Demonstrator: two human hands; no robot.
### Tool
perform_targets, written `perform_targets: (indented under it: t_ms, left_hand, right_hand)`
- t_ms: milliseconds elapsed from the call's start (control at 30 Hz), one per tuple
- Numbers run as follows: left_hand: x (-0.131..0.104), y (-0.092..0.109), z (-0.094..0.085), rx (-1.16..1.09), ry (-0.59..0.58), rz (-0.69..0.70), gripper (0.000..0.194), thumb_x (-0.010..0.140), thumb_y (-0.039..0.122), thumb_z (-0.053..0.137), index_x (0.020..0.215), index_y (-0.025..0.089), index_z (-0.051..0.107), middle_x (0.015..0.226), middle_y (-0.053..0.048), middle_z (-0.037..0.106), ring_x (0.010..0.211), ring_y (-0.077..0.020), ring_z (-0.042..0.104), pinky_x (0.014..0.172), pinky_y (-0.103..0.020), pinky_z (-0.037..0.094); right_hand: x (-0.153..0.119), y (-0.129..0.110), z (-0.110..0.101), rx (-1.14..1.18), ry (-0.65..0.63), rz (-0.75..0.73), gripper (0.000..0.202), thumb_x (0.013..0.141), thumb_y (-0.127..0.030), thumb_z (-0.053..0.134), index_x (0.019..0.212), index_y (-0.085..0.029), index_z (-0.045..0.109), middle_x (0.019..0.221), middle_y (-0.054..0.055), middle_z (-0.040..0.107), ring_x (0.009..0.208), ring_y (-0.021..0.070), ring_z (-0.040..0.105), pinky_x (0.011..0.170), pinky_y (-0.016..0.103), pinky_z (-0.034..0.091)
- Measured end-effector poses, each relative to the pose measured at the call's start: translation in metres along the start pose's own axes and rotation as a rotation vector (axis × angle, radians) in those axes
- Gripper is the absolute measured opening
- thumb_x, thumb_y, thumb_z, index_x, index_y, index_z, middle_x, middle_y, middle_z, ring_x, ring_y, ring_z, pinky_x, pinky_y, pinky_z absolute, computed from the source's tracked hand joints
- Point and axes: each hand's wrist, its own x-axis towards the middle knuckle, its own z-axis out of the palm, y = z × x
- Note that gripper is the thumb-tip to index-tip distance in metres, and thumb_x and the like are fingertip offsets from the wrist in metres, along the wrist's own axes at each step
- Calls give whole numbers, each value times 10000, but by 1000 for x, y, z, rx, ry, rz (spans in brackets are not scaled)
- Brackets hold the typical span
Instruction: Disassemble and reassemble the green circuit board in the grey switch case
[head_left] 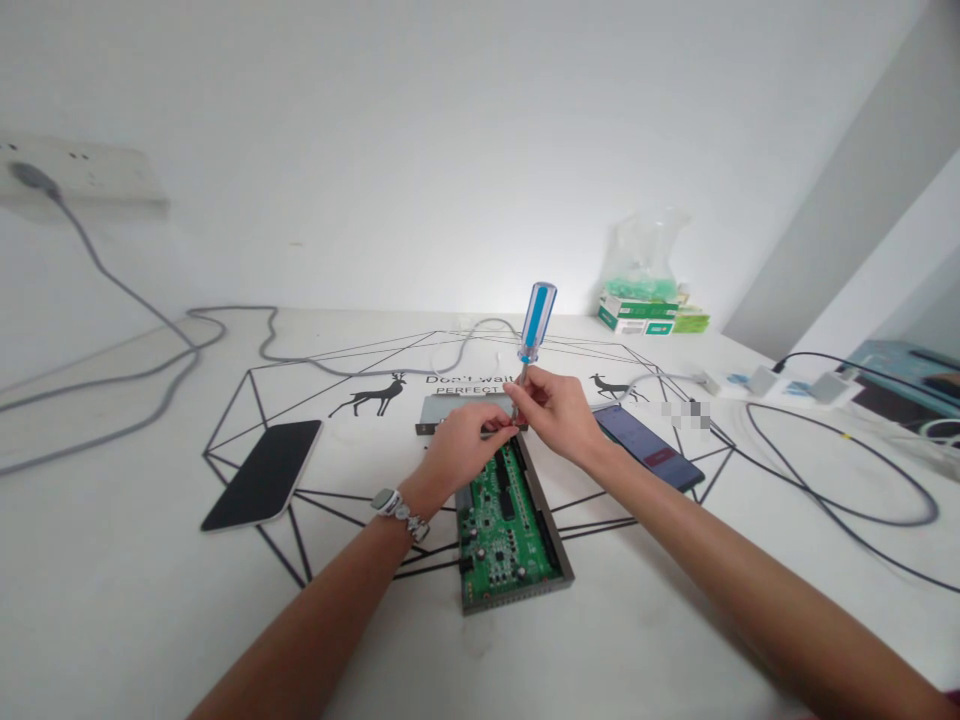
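A screwdriver (pixel 537 318) with a clear blue handle stands nearly upright, its handle pointing up. My right hand (pixel 553 408) is closed, its fingers pinching the shaft below the handle. Close beside it, my left hand (pixel 471 440) is closed too, with thumb and forefinger together near the screwdriver's lower end; what they pinch, if anything, is too small to make out. Below both hands lies a green circuit board (pixel 499 530) in a long grey metal casing (pixel 517 602). Behind my left hand a flat grey metal piece (pixel 439 409) is partly hidden. The screwdriver's tip is hidden by my fingers.
A dark phone (pixel 264 474) lies at the left, and another phone with a lit screen (pixel 649 447) at the right. Grey cable (pixel 277 345) runs along the back. Small boxes with a plastic bag (pixel 639 305) stand by the wall. A power strip (pixel 784 383) with chargers sits right.
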Motion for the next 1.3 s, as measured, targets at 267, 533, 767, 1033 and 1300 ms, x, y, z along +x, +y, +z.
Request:
perform_targets:
  t_ms: [267,533,767,1033,1300]
  left_hand:
    - [-2,2,0,49,17,32,183,924,303,608,818,183,697,845,-30,729,820,-203,642,748,-305,449]
    - [-3,1,0,48,-14,11,193,938,313,589,873,183,716,899,-46,743,857,-211,654,758,-308,459]
    - [-2,1,-2,19,-40,8,250,951,337,537,869,177,711,891,-49,739,838,-206,650,732,-301,468]
    - [-3,-13,-14,182,-62,-47,138,841,250,590,885,208,714,810,-32,717,735,-191,628,670,-282,459]
    - [3,-7,-13,380,-99,-43,287,886,412,612,702,204,685,711,-46,686,674,-212,593,585,-291,344]
  right_hand:
    - [-1,2,2,-29,-8,18,357,950,-458,555,696,-213,507,621,11,642,584,159,617,573,253,436]
    - [-2,0,0,76,14,43,226,919,-402,589,975,-191,648,837,37,708,650,151,652,606,271,519]
    - [-2,4,-3,279,-67,81,289,950,-363,531,1131,-184,669,970,63,751,720,155,687,625,280,572]
    - [1,5,-4,271,-47,75,259,916,-426,604,943,-175,664,806,46,711,653,150,658,609,277,564]
    - [-1,3,-4,254,-29,41,236,917,-416,614,868,-185,629,751,19,654,647,144,630,594,264,541]
